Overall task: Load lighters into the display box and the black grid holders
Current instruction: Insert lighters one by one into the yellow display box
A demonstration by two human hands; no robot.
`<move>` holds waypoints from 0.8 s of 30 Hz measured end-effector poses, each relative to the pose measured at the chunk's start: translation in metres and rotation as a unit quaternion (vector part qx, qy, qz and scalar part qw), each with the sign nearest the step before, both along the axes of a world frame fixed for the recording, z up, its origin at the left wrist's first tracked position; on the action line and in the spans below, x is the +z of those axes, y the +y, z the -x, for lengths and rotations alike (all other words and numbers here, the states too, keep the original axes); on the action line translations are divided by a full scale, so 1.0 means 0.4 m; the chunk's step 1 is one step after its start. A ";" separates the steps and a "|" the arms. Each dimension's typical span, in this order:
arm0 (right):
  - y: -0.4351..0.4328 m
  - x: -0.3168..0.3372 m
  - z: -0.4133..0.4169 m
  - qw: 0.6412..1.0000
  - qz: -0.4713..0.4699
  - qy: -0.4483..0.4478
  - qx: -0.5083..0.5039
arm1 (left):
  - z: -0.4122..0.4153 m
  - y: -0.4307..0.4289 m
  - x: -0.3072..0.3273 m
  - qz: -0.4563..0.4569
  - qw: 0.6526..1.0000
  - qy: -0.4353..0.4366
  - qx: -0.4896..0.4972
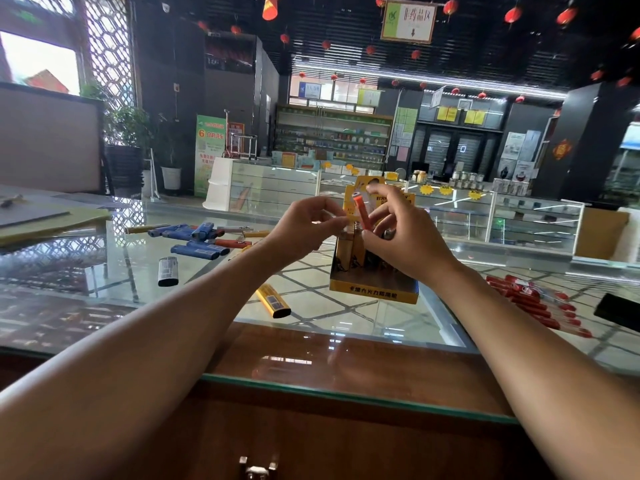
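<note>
A yellow display box [374, 289] stands on the glass counter with several lighters upright inside it. Just above the box, my right hand [405, 233] holds an orange lighter [363, 211] upright between thumb and fingers. My left hand [304, 226] is beside it, its curled fingertips pinching the lighter's left side. Loose blue lighters [197, 237] lie in a pile at the left. A yellow lighter [273, 301] and a silver-black lighter [168, 271] lie nearer me. No black grid holder is recognisable in view.
A row of red lighters [533, 303] lies at the right next to a black object [620, 311] at the frame edge. Orange and yellow lighters [232, 242] lie behind the blue pile. The glass counter [346, 386] ends at a wooden edge close to me.
</note>
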State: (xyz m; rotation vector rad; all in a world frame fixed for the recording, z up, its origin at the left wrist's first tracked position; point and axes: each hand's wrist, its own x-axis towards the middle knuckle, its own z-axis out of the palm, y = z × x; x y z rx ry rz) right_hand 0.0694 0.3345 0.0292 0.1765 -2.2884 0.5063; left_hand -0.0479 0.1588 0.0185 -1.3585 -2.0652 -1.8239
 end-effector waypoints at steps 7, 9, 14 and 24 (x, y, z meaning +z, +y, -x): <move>0.023 -0.007 0.013 0.999 0.037 -0.008 0.003 | 0.068 0.011 -0.036 0.063 0.992 0.074 0.078; 0.028 -0.010 0.018 0.999 0.043 -0.009 0.001 | 0.072 0.014 -0.042 0.076 0.990 0.084 0.083; 0.032 -0.010 0.014 0.998 0.059 -0.006 0.014 | 0.074 0.015 -0.050 0.114 0.988 0.084 0.061; 0.045 -0.008 0.010 0.998 0.064 0.004 0.003 | 0.072 0.016 -0.047 0.102 0.991 0.082 0.014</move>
